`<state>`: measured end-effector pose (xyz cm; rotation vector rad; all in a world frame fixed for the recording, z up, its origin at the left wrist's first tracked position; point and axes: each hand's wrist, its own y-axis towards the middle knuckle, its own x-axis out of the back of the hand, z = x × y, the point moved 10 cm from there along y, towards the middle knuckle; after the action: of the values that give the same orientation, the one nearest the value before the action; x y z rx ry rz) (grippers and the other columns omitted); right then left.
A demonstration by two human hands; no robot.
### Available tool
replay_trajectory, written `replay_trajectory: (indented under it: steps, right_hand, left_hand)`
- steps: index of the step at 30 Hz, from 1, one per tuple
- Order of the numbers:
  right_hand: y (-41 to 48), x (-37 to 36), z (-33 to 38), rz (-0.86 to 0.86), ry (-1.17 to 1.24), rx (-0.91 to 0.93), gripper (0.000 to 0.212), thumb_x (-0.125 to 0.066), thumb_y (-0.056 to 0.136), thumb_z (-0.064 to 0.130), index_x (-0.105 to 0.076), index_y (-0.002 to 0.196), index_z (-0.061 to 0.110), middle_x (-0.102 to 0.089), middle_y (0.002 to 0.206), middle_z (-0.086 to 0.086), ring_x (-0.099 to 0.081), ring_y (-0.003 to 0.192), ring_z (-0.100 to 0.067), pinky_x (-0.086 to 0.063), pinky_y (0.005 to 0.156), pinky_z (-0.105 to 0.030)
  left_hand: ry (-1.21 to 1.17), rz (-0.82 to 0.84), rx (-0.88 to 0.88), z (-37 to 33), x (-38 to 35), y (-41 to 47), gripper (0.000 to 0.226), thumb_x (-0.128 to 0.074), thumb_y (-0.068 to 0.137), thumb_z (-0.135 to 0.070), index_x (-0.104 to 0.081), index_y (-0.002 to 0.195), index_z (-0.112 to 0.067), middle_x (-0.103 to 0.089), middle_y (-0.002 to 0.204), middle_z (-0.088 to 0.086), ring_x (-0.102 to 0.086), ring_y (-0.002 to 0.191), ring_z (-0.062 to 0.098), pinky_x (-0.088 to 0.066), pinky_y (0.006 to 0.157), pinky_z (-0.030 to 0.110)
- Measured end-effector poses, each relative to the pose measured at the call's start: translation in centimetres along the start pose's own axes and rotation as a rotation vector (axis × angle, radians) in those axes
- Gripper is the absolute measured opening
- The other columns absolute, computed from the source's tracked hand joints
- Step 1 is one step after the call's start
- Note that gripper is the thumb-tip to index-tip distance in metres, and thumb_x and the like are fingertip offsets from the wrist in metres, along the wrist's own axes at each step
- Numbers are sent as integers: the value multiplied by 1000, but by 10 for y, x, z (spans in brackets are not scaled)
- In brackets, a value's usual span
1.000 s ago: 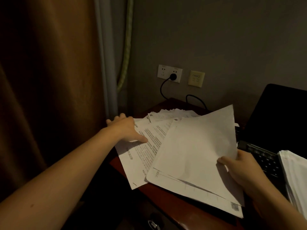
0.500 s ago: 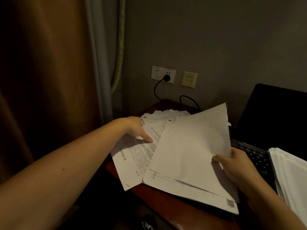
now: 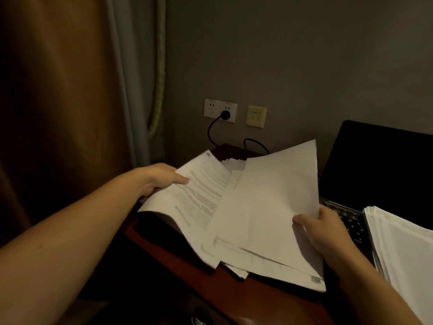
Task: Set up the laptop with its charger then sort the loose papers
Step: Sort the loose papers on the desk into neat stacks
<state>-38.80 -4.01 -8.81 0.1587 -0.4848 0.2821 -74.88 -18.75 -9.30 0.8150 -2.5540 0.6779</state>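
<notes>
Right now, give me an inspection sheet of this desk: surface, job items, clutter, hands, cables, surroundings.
Surface: reddish wooden desk, largely under paper.
Job's things: open laptop, screen dark; printed sheets; blank-faced sheets; paper stack at far right.
Clutter: nothing seen.
Hands: left hand grips the printed sheets; right hand grips the blank-faced sheets.
Cables: black plug in white wall socket; black cable drops behind the desk.
Surroundings: brown curtain, grey wall, beige wall plate.

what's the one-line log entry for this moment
step: sorting | left hand: grips printed sheet | right hand: holds blank sheets | charger plug: in wall socket | laptop: open, screen dark
</notes>
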Motion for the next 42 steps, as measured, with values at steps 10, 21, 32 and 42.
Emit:
replay_trajectory:
  steps: [10, 21, 32, 42]
  right_hand:
    - [5, 33, -12, -219, 300, -29, 15, -55, 93, 6, -58, 108, 5, -56, 80, -6, -52, 72, -27, -39, 64, -30]
    - [0, 23, -1, -146, 339, -27, 19, -53, 94, 2, -54, 111, 12, -62, 96, -7, -58, 81, -19, -44, 63, -29]
    - [-2, -22, -15, 52, 914, -271, 53, -44, 97, 63, -69, 113, 18, -75, 105, -12, -70, 99, -31, -56, 91, -47]
    - [2, -18, -23, 74, 531, -253, 43, -47, 97, -7, -52, 128, 22, -65, 116, -3, -65, 102, -25, -57, 69, -35]
  left_hand:
    - [-855, -382, 23, 11, 10, -18, 18, -46, 102, 3, -63, 105, -1, -61, 81, 15, -61, 69, 27, -56, 45, 33]
    - [-1443, -146, 3, -34, -84, -40, 25, -44, 103, 1, -52, 126, -3, -63, 99, 19, -64, 84, 28, -59, 54, 39]
    - [-1268, 221, 129, -56, -199, -99, 35, -48, 103, -6, -46, 137, 3, -60, 130, 29, -68, 107, 39, -60, 85, 43]
    - [-179, 20, -367, -108, -138, -70, 26, -51, 103, -30, -72, 99, -14, -70, 88, 1, -64, 78, 13, -50, 66, 24]
